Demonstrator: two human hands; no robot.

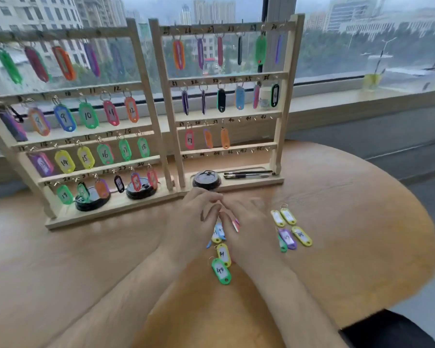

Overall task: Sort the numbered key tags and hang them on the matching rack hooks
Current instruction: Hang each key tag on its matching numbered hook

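Note:
Two wooden key racks stand at the table's back, the left rack (146, 96) nearly full of numbered tags and the right rack (283, 101) with bare hooks on its lower rows. My left hand (194, 217) and right hand (249, 222) meet fingertip to fingertip in front of the right rack. A pink key tag (236, 225) hangs under my right fingers, and both hands pinch at its top end, which motion blur smears. Loose tags lie below the hands: a green tag marked 49 (221, 271), a yellow tag (224, 254), and a small pile (217, 233).
Another group of yellow tags (284, 217) and a purple tag (288, 238) lies to the right on the round wooden table (362, 222). Black lids (207, 180) and pens (248, 174) sit on the rack bases. A window sill with a glass (372, 80) runs behind.

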